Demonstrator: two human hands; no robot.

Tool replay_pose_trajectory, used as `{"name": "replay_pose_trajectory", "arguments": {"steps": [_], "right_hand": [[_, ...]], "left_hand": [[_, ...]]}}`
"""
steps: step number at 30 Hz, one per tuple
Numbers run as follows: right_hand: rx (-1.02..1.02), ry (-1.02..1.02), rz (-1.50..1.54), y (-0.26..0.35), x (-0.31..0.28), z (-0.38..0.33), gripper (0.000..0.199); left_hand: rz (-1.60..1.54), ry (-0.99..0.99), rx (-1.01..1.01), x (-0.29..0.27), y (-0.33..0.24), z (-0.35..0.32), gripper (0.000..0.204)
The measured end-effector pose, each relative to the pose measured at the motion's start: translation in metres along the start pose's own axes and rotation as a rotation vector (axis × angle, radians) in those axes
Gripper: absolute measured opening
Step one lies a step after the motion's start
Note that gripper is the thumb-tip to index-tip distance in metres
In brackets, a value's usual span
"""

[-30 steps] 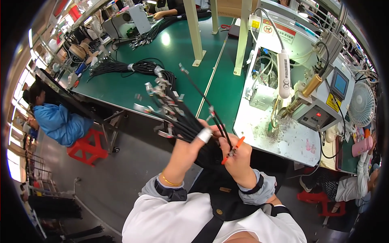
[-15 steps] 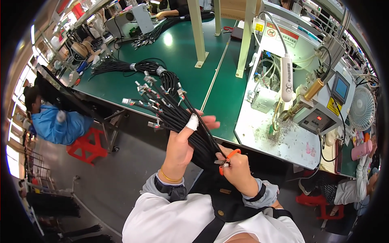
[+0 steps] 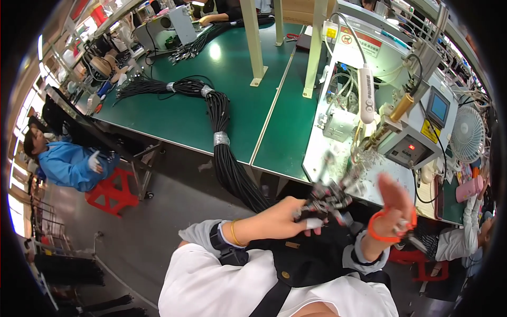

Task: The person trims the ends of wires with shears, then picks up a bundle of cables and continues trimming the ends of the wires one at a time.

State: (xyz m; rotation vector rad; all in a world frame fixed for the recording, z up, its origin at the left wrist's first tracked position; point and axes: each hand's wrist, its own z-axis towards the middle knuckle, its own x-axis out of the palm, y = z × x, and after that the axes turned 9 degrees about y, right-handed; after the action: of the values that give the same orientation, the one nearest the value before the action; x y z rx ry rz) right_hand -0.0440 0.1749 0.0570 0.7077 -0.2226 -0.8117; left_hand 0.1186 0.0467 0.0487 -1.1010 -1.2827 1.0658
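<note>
My left hand (image 3: pixel 288 217) is closed around the end of a bundle of black cables. Its connector ends (image 3: pixel 328 199), blurred by motion, stick out to the right past a white-wrapped finger. Off to the right, my right hand (image 3: pixel 393 208) is raised, with some fingers stretched up and smeared. It carries orange-handled scissors (image 3: pixel 376 227), whose loops sit around the hand; their blades are hard to make out. A long black cable bundle (image 3: pixel 224 158), bound with silver tape (image 3: pixel 222 138), runs over the table edge down toward my lap.
Right of the green table (image 3: pixel 174 113) stands a machine (image 3: pixel 409 150) on a white worktop (image 3: pixel 311 158), beside a fan (image 3: pixel 468 134). Metal posts (image 3: pixel 252 47) rise from the table. A person in blue (image 3: pixel 68 164) sits left near a red stool (image 3: pixel 113 193); others work around.
My left hand has swung the connector ends down and to the right. My right hand has moved away from the cables to the right with the scissors. The taped bundle on the table is now uncovered.
</note>
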Motion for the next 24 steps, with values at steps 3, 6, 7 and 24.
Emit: {"name": "replay_pose_trajectory", "arguments": {"steps": [3,6,7,24], "right_hand": [[-0.121,0.311,-0.234,0.02,-0.006,0.016,0.048],[-0.165,0.635,-0.344,0.028,0.002,0.009,0.048],[-0.142,0.809,-0.323,0.029,0.004,0.005,0.046],[-0.046,0.832,-0.299,0.039,-0.023,0.039,0.041]], "left_hand": [[0.298,0.116,-0.069,0.004,0.006,0.005,0.021],[0.314,0.059,0.002,0.013,0.019,0.012,0.023],[0.169,-0.061,0.095,0.019,0.027,0.015,0.023],[0.237,0.008,0.135,0.02,0.03,0.033,0.033]]}}
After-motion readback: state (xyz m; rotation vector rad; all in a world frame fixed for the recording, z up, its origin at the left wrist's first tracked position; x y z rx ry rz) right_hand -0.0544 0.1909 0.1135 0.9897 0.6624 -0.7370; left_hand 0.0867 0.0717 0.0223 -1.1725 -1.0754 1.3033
